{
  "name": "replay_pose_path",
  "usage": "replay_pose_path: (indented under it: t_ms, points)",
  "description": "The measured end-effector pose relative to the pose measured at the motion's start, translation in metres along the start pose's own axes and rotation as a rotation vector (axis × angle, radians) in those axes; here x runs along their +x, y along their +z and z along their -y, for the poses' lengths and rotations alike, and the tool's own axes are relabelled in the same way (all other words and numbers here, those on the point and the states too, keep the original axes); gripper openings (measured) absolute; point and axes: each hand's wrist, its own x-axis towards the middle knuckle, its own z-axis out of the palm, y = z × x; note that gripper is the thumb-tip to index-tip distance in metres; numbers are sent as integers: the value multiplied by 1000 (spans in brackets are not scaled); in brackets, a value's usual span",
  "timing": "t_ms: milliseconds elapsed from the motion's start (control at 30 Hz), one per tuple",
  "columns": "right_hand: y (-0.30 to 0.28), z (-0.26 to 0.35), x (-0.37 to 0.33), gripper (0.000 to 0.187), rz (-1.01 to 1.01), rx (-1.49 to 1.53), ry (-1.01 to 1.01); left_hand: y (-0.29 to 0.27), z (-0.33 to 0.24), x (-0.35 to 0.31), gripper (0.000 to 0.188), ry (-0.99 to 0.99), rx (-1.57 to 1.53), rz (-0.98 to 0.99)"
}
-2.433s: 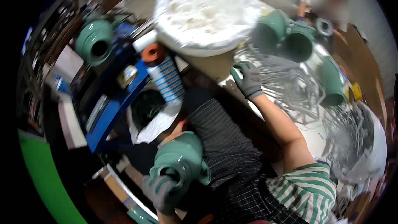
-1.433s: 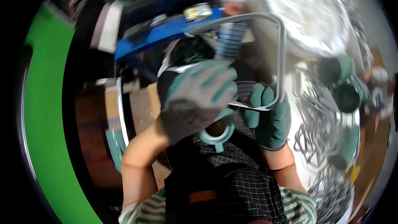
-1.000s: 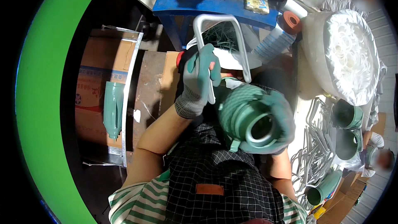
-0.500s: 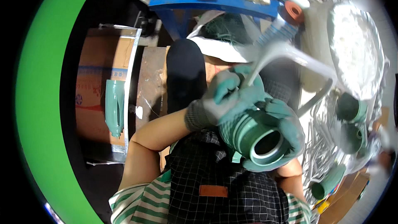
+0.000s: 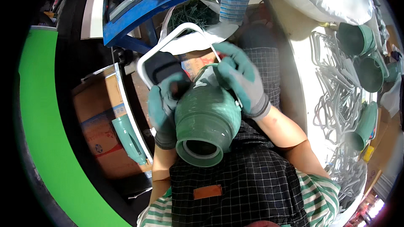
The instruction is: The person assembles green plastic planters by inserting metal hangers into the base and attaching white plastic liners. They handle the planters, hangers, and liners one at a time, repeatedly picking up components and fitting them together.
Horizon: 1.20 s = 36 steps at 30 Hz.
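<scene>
A rounded green plastic vessel (image 5: 206, 113) rests against my apron, its ringed round opening tilted down toward me. A white U-shaped handle (image 5: 163, 44) arches over the vessel's far side. My left hand (image 5: 163, 111), in a grey and green glove, closes around the handle's left arm beside the vessel. On the other side my right hand (image 5: 244, 77), gloved alike, has its fingers bent around the handle's right arm. That arm's lower end shows at the vessel's right side. The handle's left end is hidden behind my left hand.
At left, a green plastic piece (image 5: 129, 139) lies on a cardboard box (image 5: 99, 145). White wire-like handles (image 5: 336, 96) pile up at right, near several green vessels (image 5: 370, 73). A blue bench (image 5: 164, 2) stands ahead, beside a white bag (image 5: 185, 47) of dark green bits.
The vessel and handle have moved left in view, the handle now arching to the left. My right hand has gone from the vessel's body to the handle. The view has turned.
</scene>
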Motion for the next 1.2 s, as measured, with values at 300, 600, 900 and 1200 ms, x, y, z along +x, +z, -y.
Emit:
replay_pose_path:
  t_ms: [300,600,900,1200]
  points:
    - [-6,-3,0,45,185,218,3,3,-60,-51,41,364,208,305]
    - [-16,-24,-23,83,219,-373,-746,4,-52,-39,45,376,515,532]
    - [-86,-37,-1,64,-339,-292,-487,-35,-139,13,49,431,552,485]
    - [-175,84,-183,53,-892,78,-908,72,-69,70,53,514,36,316]
